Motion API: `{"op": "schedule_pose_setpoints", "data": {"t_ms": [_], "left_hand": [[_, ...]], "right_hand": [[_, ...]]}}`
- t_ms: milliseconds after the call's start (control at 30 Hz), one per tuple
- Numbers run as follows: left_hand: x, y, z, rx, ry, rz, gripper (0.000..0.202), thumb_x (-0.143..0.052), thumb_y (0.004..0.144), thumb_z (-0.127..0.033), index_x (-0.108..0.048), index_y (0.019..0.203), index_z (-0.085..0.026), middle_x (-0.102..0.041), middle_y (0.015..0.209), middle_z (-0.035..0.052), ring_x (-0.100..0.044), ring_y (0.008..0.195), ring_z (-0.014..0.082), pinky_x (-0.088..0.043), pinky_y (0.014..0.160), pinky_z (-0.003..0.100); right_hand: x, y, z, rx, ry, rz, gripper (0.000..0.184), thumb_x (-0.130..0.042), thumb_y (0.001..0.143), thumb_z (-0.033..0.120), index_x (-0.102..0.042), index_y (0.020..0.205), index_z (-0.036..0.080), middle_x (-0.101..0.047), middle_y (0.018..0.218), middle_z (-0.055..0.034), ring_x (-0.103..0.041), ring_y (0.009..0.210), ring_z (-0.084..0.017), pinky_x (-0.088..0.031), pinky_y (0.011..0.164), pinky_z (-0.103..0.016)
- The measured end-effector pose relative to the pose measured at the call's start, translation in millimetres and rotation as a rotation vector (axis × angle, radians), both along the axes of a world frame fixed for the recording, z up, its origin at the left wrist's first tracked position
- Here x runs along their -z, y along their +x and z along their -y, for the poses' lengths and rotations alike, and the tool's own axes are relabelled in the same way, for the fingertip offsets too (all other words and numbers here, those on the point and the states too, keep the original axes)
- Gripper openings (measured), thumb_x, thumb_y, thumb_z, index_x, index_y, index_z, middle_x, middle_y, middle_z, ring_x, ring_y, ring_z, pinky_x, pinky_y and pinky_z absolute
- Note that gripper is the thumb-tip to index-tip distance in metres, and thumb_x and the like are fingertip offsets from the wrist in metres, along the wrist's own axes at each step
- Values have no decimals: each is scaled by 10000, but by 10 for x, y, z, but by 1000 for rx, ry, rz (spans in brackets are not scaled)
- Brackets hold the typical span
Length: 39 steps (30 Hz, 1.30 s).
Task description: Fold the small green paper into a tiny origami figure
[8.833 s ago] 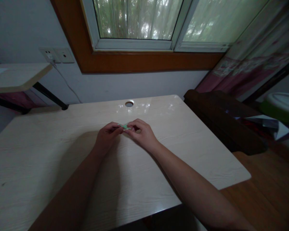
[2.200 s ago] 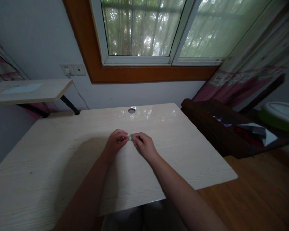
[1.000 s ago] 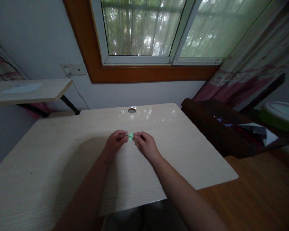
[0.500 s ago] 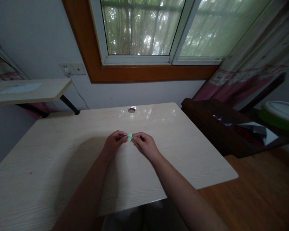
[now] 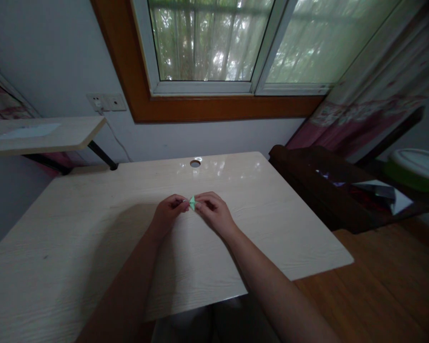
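A small piece of light green folded paper [image 5: 192, 203] is held between my two hands, above the middle of the pale wooden desk [image 5: 128, 181]. My left hand [image 5: 168, 213] pinches its left side between thumb and fingertips. From the other side, my right hand [image 5: 215, 213] closes its thumb and fingers on the right edge. The fingertips cover part of the paper, so its full folded shape is hard to make out.
A round cable hole [image 5: 195, 163] lies near the desk's back edge. A raised shelf [image 5: 75, 133] on black legs stands at the back left. To the right, a dark wooden bench [image 5: 307, 166] holds shiny wrapping and a green-sided container [image 5: 414, 166].
My right hand's fingers have shifted slightly left and up against the green paper, which now looks narrower and more upright. My left hand has hardly moved.
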State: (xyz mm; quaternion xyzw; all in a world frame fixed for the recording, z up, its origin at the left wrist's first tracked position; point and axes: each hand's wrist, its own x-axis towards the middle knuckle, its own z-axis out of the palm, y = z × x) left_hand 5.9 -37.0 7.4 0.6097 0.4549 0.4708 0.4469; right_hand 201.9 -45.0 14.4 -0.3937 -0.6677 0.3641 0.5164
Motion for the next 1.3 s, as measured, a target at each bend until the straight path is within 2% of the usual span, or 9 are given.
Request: {"op": "schedule_pose_setpoints", "data": {"t_ms": [133, 300, 500, 700, 1000, 1300], "left_hand": [[-11, 3, 7, 29, -12, -18, 190, -655, 841, -352, -673, 845, -163, -666, 715, 10, -618, 682, 146, -492, 673, 239], [-4, 16, 11, 55, 1, -57, 195, -660, 837, -361, -679, 861, -168, -679, 731, 14, -625, 691, 152, -492, 667, 242], [-2, 33, 25, -12, 196, -262, 107, -669, 822, -298, -689, 850, -196, -662, 810, 17, -606, 712, 150, -486, 676, 251], [-81, 68, 73, -30, 311, -320, 75, -636, 848, -262, -693, 847, -213, -655, 832, 25, -620, 743, 157, -508, 700, 255], [12, 51, 48, -24, 437, -435, 86, -603, 879, -212, -688, 894, -213, -669, 872, 37, -628, 767, 156, -512, 748, 265], [10, 45, 75, -2, 540, -599, 125, -556, 900, -184, -676, 908, -220, -679, 864, 44, -630, 832, 182, -497, 815, 296]], "right_hand": [[13, -11, -2, -27, 32, -16, 141, -684, 852, 307, -723, 968, 238, -662, 1030, -70, -625, 933, -190, -512, 819, -315], [66, 1, -11, -13, 34, 31, 97, -689, 853, 288, -724, 914, 221, -666, 904, -49, -616, 830, -173, -493, 759, -290], [40, 18, -8, 28, 53, 119, 91, -673, 866, 283, -722, 888, 209, -647, 840, -39, -593, 787, -167, -466, 717, -277], [31, 13, 19, 45, 100, 195, 97, -625, 900, 272, -702, 908, 213, -646, 882, -47, -597, 837, -174, -475, 761, -287], [11, 29, 57, 98, 264, 452, 156, -526, 958, 234, -676, 986, 203, -620, 948, -82, -566, 928, -202, -464, 852, -327], [-21, 13, 95, 138, 321, 690, 173, -487, 972, 237, -654, 995, 197, -608, 936, -90, -548, 890, -213, -463, 799, -322]]}}
